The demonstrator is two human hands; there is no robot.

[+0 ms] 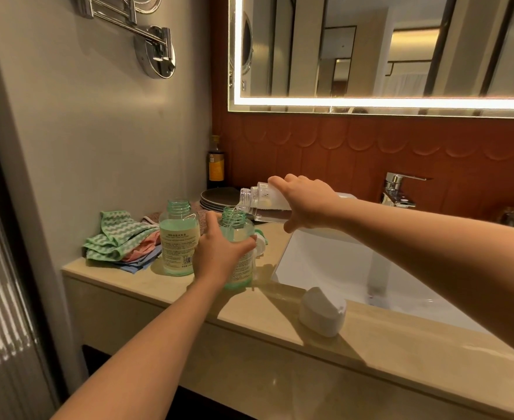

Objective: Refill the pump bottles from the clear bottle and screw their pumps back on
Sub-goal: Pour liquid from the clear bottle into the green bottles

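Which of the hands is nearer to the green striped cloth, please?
Left. The left hand grips a pump bottle right of the cloth; the right hand tilts the clear bottle farther right.

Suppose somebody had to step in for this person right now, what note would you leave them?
Left hand grips the right pump bottle, upright on the counter. Right hand holds the clear bottle tipped, liquid running into that bottle's open neck.
Left pump bottle stands beside it, mostly full, neck open, no pump.
What looks like a pump lies behind the held bottle; a white cap sits by the sink.
Left: finish pouring, screw both pumps on.
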